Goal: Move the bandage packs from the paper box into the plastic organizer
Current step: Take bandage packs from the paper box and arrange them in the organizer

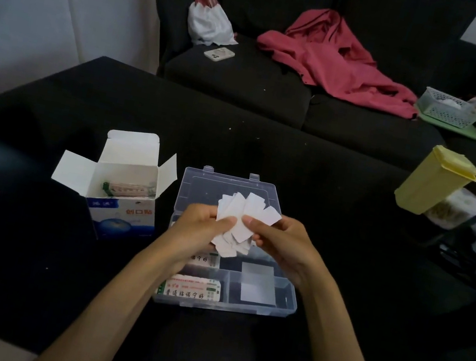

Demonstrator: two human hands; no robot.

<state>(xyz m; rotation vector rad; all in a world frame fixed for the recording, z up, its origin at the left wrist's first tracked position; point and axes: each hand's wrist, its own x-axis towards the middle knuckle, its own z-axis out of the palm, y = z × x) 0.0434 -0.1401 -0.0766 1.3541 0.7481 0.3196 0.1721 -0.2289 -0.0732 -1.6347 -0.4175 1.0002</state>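
The fanned bundle of thin white paper-wrapped bandage strips (239, 222), pinched by both left hand (201, 228) and right hand (280, 238) above the clear plastic organizer (286, 297), should probably be squared up before lowering it into a free compartment.

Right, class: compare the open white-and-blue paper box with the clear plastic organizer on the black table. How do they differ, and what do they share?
The white-and-blue paper box is opaque card and stands tall, its flaps spread; the clear plastic organizer is see-through and lies low, its hinged lid laid back. The box is one undivided space; the organizer has compartments. Both are open, and both hold printed bandage packs.
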